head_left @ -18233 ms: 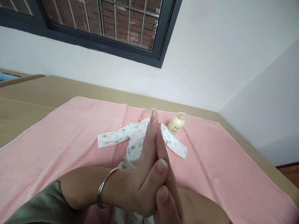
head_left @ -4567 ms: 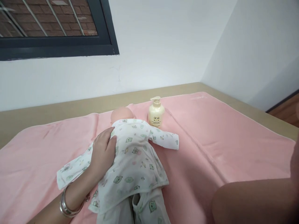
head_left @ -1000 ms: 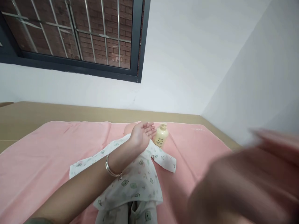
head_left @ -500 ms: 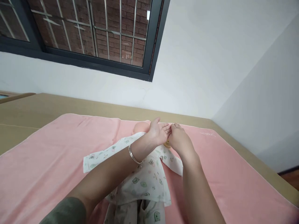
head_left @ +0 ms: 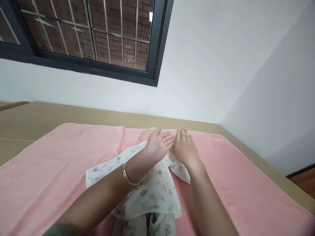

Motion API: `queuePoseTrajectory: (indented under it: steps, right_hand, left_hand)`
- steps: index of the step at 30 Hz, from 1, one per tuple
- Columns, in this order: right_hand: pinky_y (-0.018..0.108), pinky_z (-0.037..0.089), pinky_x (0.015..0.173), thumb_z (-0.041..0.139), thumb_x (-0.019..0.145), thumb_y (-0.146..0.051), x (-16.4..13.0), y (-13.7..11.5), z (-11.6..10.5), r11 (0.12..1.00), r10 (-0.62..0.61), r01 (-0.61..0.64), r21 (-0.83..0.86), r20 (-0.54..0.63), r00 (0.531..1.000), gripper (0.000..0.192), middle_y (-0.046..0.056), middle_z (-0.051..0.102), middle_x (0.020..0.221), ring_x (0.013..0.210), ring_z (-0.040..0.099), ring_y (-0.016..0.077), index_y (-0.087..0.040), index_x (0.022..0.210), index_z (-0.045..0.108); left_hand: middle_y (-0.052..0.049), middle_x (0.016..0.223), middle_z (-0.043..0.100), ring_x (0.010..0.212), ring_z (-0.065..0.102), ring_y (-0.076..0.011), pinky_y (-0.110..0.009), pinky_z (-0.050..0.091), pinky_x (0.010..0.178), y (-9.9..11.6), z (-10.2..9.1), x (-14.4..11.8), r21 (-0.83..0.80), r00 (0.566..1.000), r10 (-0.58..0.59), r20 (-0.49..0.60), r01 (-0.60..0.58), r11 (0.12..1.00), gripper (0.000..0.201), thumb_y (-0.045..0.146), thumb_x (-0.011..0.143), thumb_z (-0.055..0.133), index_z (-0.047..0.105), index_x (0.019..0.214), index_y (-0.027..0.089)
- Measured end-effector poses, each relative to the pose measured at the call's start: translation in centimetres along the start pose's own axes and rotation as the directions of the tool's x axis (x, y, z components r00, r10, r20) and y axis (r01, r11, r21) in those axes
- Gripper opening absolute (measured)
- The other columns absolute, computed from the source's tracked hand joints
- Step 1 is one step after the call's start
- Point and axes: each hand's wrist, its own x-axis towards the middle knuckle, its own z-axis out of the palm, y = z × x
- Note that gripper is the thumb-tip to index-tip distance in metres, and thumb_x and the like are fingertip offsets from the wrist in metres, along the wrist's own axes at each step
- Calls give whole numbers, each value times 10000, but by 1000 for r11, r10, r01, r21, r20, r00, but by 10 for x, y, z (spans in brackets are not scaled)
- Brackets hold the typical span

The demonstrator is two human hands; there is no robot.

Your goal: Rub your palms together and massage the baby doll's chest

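Observation:
My left hand is turned palm up over the neck end of a white printed baby top, fingers stretched out, holding nothing. Close to its fingertips, my right hand lies back up with straight fingers; I cannot tell whether the hands touch. A smooth pinkish rounded thing shows behind my left hand, mostly hidden. Between the hands a small bit of something yellow peeks out. The top has both sleeves spread, and matching printed trousers lie below its hem.
A pink blanket with some creases covers much of a tan surface. Behind stands a white wall with a dark-framed barred window at upper left.
My right hand has flattened, its fingers straightening. My left hand has shifted slightly left and down with its palm still up. The view has tilted a little.

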Motion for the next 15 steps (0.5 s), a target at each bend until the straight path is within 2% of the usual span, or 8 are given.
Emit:
queuePoseTrajectory:
  steps: [3, 6, 8, 10, 12, 14, 15]
  right_hand:
    - [513, 186, 1262, 387, 997, -227, -6, -4, -2, 1000, 29, -29, 3, 21, 999, 682, 226, 100, 1682, 1575, 82, 348, 5, 1604, 181]
    - [545, 153, 1263, 400, 998, -230, -14, -7, -15, 993, -2, -2, 114, 35, 999, 608, 210, 112, 1687, 1573, 34, 370, -33, 1570, 338]
    - [554, 166, 1261, 371, 1019, -257, -23, -13, -25, 959, -60, 49, 278, 29, 998, 554, 201, 156, 1685, 1573, 59, 372, -54, 1531, 428]
    - [541, 205, 1262, 319, 1054, -351, -35, -23, -33, 856, -122, 113, 504, -16, 992, 569, 173, 193, 1685, 1575, 123, 338, -94, 1555, 399]
    - [528, 213, 1272, 273, 1069, -467, -53, -36, -35, 690, -180, 194, 697, -94, 979, 622, 120, 185, 1697, 1576, 150, 291, -162, 1611, 283]
    - [529, 170, 1289, 285, 1065, -520, -74, -52, -34, 549, -247, 285, 786, -173, 954, 651, 54, 109, 1716, 1584, 98, 270, -232, 1639, 176]
    - [535, 146, 1296, 301, 1064, -514, -85, -60, -32, 506, -291, 335, 795, -208, 934, 655, 30, 75, 1720, 1587, 66, 271, -253, 1643, 140]
  left_hand:
    - [-229, 1504, 529, 1417, 511, -244, -332, 431, 1169, 5, -9, -24, 69, 996, -6, -86, 12, 998, 608, 392, 1002, 383, 422, 1497, 43]
    - [-205, 1517, 524, 1435, 488, -241, -356, 368, 1217, 10, -16, -43, 114, 985, 17, -172, 3, 993, 588, 373, 1001, 385, 422, 1500, 64]
    - [-199, 1520, 522, 1434, 490, -240, -363, 364, 1220, 11, -18, -54, 117, 981, 29, -190, -7, 993, 590, 371, 998, 397, 411, 1507, 72]
    - [-189, 1500, 545, 1413, 516, -239, -364, 386, 1209, 10, -17, -66, 104, 986, 33, -165, -16, 994, 571, 372, 1001, 391, 436, 1491, 83]
    - [-168, 1452, 596, 1384, 548, -246, -373, 413, 1195, 9, -14, -78, 91, 996, 27, -81, -19, 996, 532, 382, 1011, 358, 511, 1438, 104]
    - [-146, 1387, 650, 1362, 568, -266, -397, 433, 1184, 8, -11, -91, 99, 999, 37, 13, -39, 994, 517, 422, 1016, 340, 598, 1356, 130]
    - [-137, 1363, 668, 1357, 571, -279, -411, 435, 1184, 8, -11, -97, 112, 997, 64, 39, -68, 991, 517, 453, 1012, 355, 628, 1321, 142]
